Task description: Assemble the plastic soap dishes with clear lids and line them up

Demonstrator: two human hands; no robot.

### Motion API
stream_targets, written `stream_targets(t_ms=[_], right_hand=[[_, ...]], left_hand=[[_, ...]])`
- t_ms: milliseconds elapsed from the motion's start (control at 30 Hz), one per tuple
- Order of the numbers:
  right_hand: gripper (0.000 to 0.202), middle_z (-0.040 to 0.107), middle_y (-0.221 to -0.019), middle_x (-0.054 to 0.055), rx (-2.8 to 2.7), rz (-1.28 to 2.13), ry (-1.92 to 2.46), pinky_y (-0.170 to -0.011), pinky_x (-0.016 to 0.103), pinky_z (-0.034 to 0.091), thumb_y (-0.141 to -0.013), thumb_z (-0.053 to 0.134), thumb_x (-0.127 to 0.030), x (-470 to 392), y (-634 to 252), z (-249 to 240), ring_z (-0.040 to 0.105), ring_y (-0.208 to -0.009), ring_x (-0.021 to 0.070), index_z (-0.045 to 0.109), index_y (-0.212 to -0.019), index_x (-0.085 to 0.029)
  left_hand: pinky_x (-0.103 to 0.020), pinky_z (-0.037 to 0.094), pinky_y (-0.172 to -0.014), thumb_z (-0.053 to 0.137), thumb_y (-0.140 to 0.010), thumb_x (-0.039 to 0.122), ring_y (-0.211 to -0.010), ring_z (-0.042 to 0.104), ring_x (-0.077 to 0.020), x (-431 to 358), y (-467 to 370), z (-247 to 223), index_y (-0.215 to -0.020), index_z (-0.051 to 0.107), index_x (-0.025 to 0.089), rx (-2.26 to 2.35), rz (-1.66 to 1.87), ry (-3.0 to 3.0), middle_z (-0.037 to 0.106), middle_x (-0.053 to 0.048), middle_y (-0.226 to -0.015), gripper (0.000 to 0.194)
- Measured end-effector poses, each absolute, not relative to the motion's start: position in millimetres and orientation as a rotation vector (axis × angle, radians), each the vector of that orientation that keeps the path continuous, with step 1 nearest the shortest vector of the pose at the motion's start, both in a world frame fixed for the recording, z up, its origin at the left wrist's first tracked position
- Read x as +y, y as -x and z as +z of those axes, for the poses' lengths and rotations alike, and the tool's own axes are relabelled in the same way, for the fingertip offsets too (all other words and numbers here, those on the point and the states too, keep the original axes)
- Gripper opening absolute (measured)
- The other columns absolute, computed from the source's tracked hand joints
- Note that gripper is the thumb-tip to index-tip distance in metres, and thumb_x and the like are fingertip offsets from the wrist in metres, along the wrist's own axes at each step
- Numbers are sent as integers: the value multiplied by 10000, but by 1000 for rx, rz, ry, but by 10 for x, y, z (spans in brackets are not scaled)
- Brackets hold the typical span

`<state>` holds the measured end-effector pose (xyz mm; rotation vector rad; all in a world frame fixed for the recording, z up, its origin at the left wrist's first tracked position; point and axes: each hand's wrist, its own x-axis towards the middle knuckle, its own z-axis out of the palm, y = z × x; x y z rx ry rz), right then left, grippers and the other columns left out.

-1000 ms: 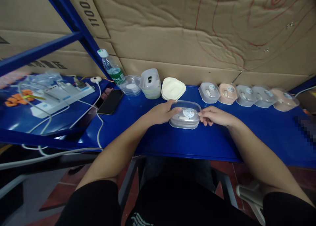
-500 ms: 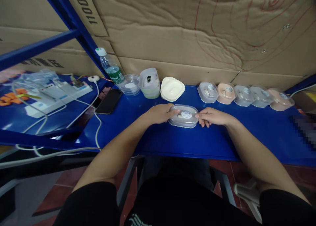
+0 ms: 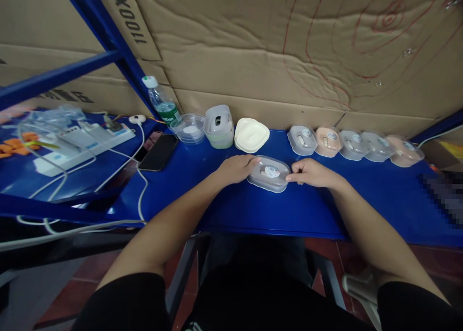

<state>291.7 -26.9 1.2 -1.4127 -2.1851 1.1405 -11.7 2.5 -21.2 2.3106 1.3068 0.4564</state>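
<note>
A grey oval plastic container point(image 3: 262, 178) with a clear lid and a round white label lies on the blue tabletop in front of me. My left hand point(image 3: 237, 169) grips its left end, thumb over the lid's rim and the other fingers mostly hidden behind. At the opposite end, my right hand point(image 3: 314, 173) has its fingers curled, with thumb and forefinger closed on the container's right edge. Just beyond it lie cream-coloured lids or shallow trays point(image 3: 252, 134), stacked together.
Several similar lidded containers point(image 3: 302, 140), grey and peach, line the back right. Nested grey containers point(image 3: 219, 128), a clear bowl point(image 3: 190, 130) and a water bottle point(image 3: 164, 104) stand back left. A phone point(image 3: 159, 152), cables and a power strip point(image 3: 87, 147) lie left.
The container has turned slightly, its right end now nearer me. My right fingers have curled in more, and my left thumb has drawn back toward the lid's edge. The view has shifted slightly.
</note>
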Motion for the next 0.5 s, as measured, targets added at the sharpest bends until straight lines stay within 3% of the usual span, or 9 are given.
stream_targets(t_ms=[33,100,167,233,333,400,500], right_hand=[[505,727,-708,31,-2178,970,1359,-664,364,571,-767,842,-697,-270,-2915,11,686,-679,202,663,-722,-227],[487,802,-1033,91,-2198,696,1188,-894,480,611,-717,908,-654,-285,-2901,32,747,-974,283,770,-939,-243],[577,714,-1426,104,-2305,647,1017,-1136,585,517,-731,928,-600,-313,-2882,65,664,-1318,346,788,-1207,-306],[629,581,-1617,64,-2423,745,941,-1237,618,430,-791,904,-551,-343,-2872,93,552,-1483,354,737,-1370,-371],[592,526,-1670,45,-2475,817,969,-1223,606,463,-892,826,-496,-365,-2894,106,515,-1524,340,684,-1458,-394],[535,536,-1660,59,-2469,741,1011,-1187,593,507,-935,782,-478,-357,-2928,97,540,-1504,341,692,-1452,-376],[511,579,-1614,101,-2461,481,1136,-1167,618,520,-959,752,-468,-311,-2975,54,595,-1442,375,699,-1449,-331]], left_hand=[[-359,521,-746,343,-1066,630,-877,735,-268,31,113,-207,-1089,774,245,1303,496,-2302,798,-97,-954,578],[-337,496,-705,354,-1063,649,-780,710,-240,48,117,-188,-984,778,240,1316,530,-2264,774,-80,-850,594],[-325,469,-670,343,-1067,657,-686,665,-212,74,138,-165,-848,755,228,1355,554,-2229,733,-65,-748,634],[-317,457,-654,389,-1065,634,-651,632,-194,106,176,-151,-779,727,222,1410,668,-2227,709,-51,-706,605],[-313,499,-711,591,-1011,498,-736,661,-192,158,241,-157,-919,763,227,1459,939,-2262,731,-33,-780,334],[-322,541,-801,678,-962,375,-859,699,-195,185,279,-174,-1072,776,233,1487,1041,-2300,762,-48,-959,205],[-351,577,-900,717,-923,277,-1063,719,-226,211,321,-209,-1265,749,238,1527,997,-2380,696,-103,-1338,345]])
